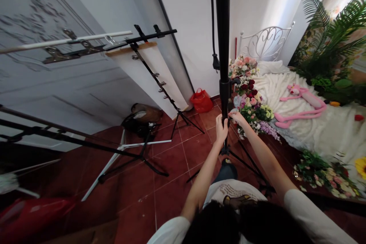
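Note:
A tall black light stand point(223, 38) rises in front of me, its legs point(243, 162) spread on the floor. My left hand point(221, 129) is closed around the lower part of its pole. On the pole's right side, my right hand point(237, 117) has its fingers pinched at what looks like a locking knob, mostly hidden by the fingers. Higher up sits a collar with another black knob point(236, 81). Left of the pole, a black cable with a plug point(215, 62) hangs down. The top of the stand is out of view.
To the left are a backdrop stand with clips point(154, 74), a white-legged stand point(122, 148) and a red bag point(201, 101). On the right, artificial flowers point(251, 103) edge a bed point(328, 133) with a pink plush toy point(307, 101). Palm leaves point(337, 34) stand behind it.

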The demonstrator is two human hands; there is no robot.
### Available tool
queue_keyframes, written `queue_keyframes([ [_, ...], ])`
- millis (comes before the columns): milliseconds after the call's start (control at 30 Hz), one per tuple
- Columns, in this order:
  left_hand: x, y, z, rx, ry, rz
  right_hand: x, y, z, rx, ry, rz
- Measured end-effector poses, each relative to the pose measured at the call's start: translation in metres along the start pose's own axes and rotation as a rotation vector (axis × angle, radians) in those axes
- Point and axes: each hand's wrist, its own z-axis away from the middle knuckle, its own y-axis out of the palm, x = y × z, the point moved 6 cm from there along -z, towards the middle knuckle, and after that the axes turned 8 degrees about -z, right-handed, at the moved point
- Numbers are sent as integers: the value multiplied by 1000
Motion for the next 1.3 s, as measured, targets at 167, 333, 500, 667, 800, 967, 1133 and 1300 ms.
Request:
queue_keyframes([
  [167,21,4,41,-2,-71,-28,-11,-9,29,-65,24,-218],
  [333,62,23,111,98,-251,-51,-65,-49,102,-91,135,-416],
  [500,60,73,150,320,-189,21,-146,-107,194,-312,245,-510],
  [667,5,142,165,570,-27,155,-194,-148,285,-622,275,-639],
  [800,-57,196,203,824,104,292,-203,-170,350,-884,187,-813],
  [967,-143,238,278,1244,275,541,-199,-183,413,-1114,-13,-995],
  [1133,-183,254,323,1461,249,539,-181,-182,436,-1092,-171,-1094],
  [1300,-181,261,327,1474,213,494,-163,-184,429,-954,-302,-1144],
])
